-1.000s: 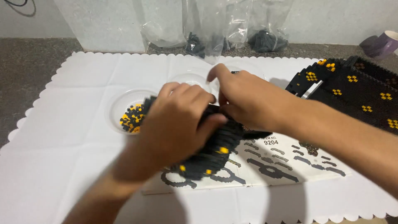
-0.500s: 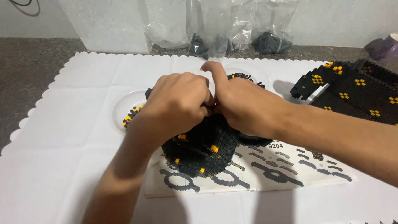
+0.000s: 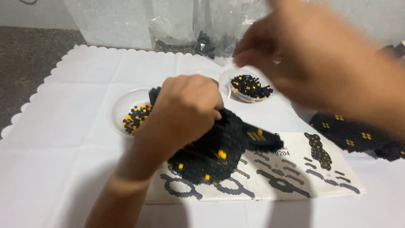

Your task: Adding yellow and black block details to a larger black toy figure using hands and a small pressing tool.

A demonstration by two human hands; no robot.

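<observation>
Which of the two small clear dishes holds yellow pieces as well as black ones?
The left dish, beside the left hand. Its pieces are black mixed with yellow; the right dish shows only black ones.

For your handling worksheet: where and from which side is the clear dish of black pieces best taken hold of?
Grip the clear dish of black pieces by its bare rim, probably coming from above on its near-left side. The pieces sit loose inside and the dish is low, open-topped and upright. The blurred right hand hangs over its far right.

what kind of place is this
Probably a home hobby table set up for building a small-brick model: a scalloped white table cover, clear dishes of tiny black and yellow bricks, a printed instruction sheet, and the half-built black model.
</observation>
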